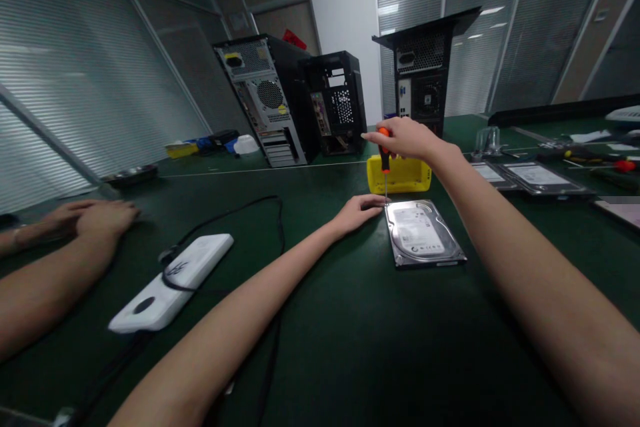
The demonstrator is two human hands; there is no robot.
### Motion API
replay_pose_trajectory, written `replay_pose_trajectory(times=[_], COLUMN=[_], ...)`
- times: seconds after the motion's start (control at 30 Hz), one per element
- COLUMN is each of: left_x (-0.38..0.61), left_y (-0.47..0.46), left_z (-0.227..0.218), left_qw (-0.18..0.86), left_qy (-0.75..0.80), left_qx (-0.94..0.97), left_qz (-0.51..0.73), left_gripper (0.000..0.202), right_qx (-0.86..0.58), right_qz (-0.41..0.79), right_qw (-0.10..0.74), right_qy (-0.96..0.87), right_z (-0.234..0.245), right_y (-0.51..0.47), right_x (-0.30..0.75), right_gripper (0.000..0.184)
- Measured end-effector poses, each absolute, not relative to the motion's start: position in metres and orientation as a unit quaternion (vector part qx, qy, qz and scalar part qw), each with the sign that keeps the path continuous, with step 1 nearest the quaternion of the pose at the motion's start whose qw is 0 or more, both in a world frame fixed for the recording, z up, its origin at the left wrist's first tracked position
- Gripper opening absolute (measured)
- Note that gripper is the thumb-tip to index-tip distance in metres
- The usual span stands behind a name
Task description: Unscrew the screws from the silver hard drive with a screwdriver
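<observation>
A hard drive (pixel 417 232) lies flat on the green table, label side up. My right hand (pixel 403 137) is closed around the orange and black handle of a screwdriver (pixel 385 159). The screwdriver stands upright, its tip down at the drive's far left corner. Beside that corner rests my left hand (pixel 356 213), with fingers stretched out towards the drive's edge and the screwdriver tip. Just behind the drive is a yellow tray (pixel 400 177), partly hidden by my right hand. Whether the tip sits in a screw is too small to tell.
Computer cases (pixel 295 103) stand at the back. More hard drives (pixel 537 177) lie to the right, near several tools (pixel 585 157). A white power strip (pixel 173 283) with a black cable (pixel 281 220) lies left. Another person's hands (pixel 103 219) rest at far left.
</observation>
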State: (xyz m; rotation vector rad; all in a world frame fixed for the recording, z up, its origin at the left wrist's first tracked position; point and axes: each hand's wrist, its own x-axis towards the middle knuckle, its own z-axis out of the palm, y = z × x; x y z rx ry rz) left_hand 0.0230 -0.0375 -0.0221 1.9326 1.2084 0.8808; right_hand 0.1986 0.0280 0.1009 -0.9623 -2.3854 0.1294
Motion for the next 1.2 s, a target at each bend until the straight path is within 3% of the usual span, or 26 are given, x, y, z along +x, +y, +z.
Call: replay_pose_trajectory(times=[0.2, 0.5, 0.8, 1.0, 1.2], left_x=[0.0228, 0.0227, 0.0216, 0.0222, 0.0224], left_y=[-0.0374, -0.0385, -0.0375, -0.0366, -0.0368], left_z=[-0.0217, -0.0200, -0.0214, -0.0236, -0.0226], left_qw=[0.337, 0.333, 0.331, 0.340, 0.348], left_qy=[0.463, 0.466, 0.461, 0.463, 0.459], left_qx=[0.748, 0.752, 0.755, 0.744, 0.744], left_qz=[0.337, 0.327, 0.329, 0.341, 0.339], left_gripper=[0.033, 0.033, 0.033, 0.031, 0.032], right_qx=[-0.370, -0.236, -0.247, -0.284, -0.302], right_qz=[0.075, 0.260, 0.157, 0.151, 0.184], right_qw=[0.272, 0.268, 0.273, 0.260, 0.219], right_qy=[-0.885, -0.897, -0.916, -0.911, -0.910], right_z=[0.1033, 0.1033, 0.1041, 0.1020, 0.1091], right_y=[0.0255, 0.0328, 0.0266, 0.0312, 0.0248], right_x=[0.2051, 0.2052, 0.2030, 0.2043, 0.2046], right_gripper=[0.042, 0.033, 0.040, 0.043, 0.028])
